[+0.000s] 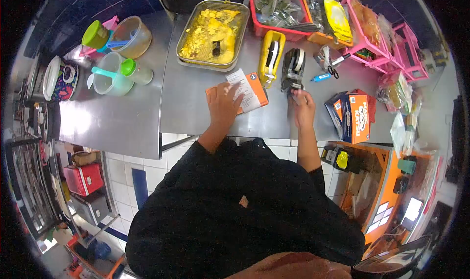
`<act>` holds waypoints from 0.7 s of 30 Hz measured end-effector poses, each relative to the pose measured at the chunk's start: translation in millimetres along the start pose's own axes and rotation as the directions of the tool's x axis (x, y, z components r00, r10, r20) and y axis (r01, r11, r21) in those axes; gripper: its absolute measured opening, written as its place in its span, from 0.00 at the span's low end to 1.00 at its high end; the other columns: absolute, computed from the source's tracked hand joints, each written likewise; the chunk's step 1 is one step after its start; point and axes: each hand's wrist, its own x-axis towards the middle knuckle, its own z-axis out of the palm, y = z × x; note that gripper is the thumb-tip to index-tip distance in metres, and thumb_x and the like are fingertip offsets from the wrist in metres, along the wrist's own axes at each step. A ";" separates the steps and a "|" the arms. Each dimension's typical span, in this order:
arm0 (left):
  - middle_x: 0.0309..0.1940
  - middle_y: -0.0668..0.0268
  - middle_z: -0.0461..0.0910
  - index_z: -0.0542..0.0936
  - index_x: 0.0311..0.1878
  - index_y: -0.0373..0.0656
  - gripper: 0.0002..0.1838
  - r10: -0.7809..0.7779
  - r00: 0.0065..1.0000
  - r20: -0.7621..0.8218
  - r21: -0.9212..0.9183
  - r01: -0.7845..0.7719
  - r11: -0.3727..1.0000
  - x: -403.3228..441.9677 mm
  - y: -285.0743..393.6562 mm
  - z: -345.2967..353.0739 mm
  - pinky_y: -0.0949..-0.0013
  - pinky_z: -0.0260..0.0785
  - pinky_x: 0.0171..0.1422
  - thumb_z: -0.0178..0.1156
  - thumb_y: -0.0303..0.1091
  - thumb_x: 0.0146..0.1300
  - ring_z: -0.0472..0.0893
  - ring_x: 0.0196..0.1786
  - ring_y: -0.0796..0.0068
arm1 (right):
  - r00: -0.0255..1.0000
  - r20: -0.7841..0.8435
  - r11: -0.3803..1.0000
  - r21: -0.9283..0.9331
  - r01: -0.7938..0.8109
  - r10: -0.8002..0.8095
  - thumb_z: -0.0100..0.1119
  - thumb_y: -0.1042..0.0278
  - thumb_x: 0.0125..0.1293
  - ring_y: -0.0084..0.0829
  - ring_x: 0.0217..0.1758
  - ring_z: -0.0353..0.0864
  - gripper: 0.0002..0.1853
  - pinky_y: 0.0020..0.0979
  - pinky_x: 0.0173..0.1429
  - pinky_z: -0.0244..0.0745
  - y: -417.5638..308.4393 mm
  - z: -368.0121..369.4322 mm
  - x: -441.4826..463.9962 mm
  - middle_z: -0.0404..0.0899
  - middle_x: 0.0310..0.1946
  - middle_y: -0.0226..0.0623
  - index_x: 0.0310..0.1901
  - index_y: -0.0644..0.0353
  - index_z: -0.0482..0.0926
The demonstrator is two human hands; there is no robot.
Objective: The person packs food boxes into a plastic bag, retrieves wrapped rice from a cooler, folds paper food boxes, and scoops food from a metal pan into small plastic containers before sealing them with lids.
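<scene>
My left hand (224,104) lies over a flat orange packet or box (258,85), fingers stretched out and slightly apart. Partly under those fingers, a white printed slip (248,98) rests on the orange surface. My right hand (303,105) is at the front end of a black tape dispenser (293,71), fingers closed in a pinch; a clear strip of tape seems to be between them, though it is hard to see. Beside it stands a yellow tape dispenser (270,58) with its own roll.
A glass tray of yellow food (236,57) stands at the back. A red basket (281,33) of bagged items, scissors (333,72), a blue marker (321,77) and folded orange-black boxes (360,117) are to the right. Plastic jugs (112,85) stand on the left.
</scene>
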 end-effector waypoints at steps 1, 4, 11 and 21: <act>0.53 0.66 0.69 0.77 0.57 0.61 0.25 0.031 0.999 -0.006 0.060 -0.031 0.998 -3.3 -1.5 0.7 0.51 0.59 0.60 0.65 0.46 0.53 0.67 0.59 0.63 | 0.999 0.014 0.993 -0.114 0.039 -0.037 0.61 0.61 0.63 0.22 0.33 0.74 0.11 0.26 0.40 0.71 9.6 -10.6 -3.0 0.77 0.32 0.27 0.33 0.62 0.80; 0.54 0.68 0.69 0.80 0.53 0.61 0.23 0.151 0.986 -0.063 0.105 -0.144 0.984 -6.9 -7.8 -0.3 0.38 0.46 0.65 0.65 0.50 0.52 0.62 0.63 0.59 | 0.993 0.078 0.770 -0.627 0.118 -0.088 0.63 0.61 0.60 0.26 0.35 0.76 0.12 0.29 0.42 0.72 13.9 -33.7 8.1 0.78 0.33 0.31 0.33 0.63 0.80; 0.58 0.68 0.68 0.79 0.55 0.64 0.30 0.149 0.987 0.056 -0.001 -0.149 0.989 -4.6 -8.9 -13.2 0.41 0.45 0.65 0.68 0.57 0.45 0.60 0.66 0.59 | 0.820 0.489 0.513 -0.806 0.295 0.296 0.63 0.61 0.57 0.30 0.30 0.77 0.12 0.30 0.39 0.70 -60.2 9.4 24.9 0.81 0.28 0.39 0.31 0.63 0.81; 0.57 0.69 0.68 0.79 0.54 0.66 0.32 0.170 0.985 0.020 0.001 -0.170 0.985 -3.4 -12.4 -11.2 0.41 0.46 0.63 0.69 0.58 0.41 0.62 0.64 0.62 | 0.910 0.290 -0.203 -0.912 0.357 0.295 0.68 0.50 0.50 0.43 0.40 0.84 0.18 0.39 0.40 0.79 -63.5 139.9 -11.6 0.83 0.34 0.43 0.35 0.57 0.81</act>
